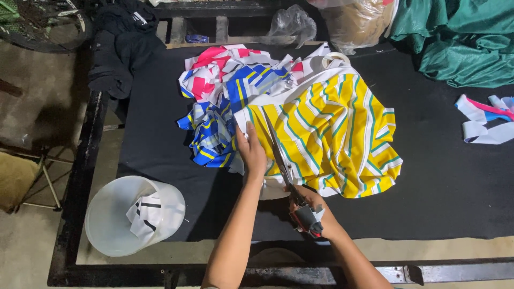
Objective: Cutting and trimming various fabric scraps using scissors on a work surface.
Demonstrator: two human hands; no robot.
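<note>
A yellow fabric piece with white and green stripes [332,134] lies spread on the black table [439,176]. My left hand [251,152] rests flat on its white left edge, fingers together. My right hand [310,206] grips a pair of large scissors [284,166] by taped handles; the long blades point away from me and lie along the fabric's left edge, just right of my left hand. Blue, white and yellow striped scraps [211,134] are piled to the left of my left hand.
Pink and white striped scraps [214,67] lie behind the blue pile. A white bucket [115,225] with fabric offcuts stands at the table's front left corner. Green cloth [460,37] and plastic bags [292,24] sit at the back; fabric strips [484,120] lie at right.
</note>
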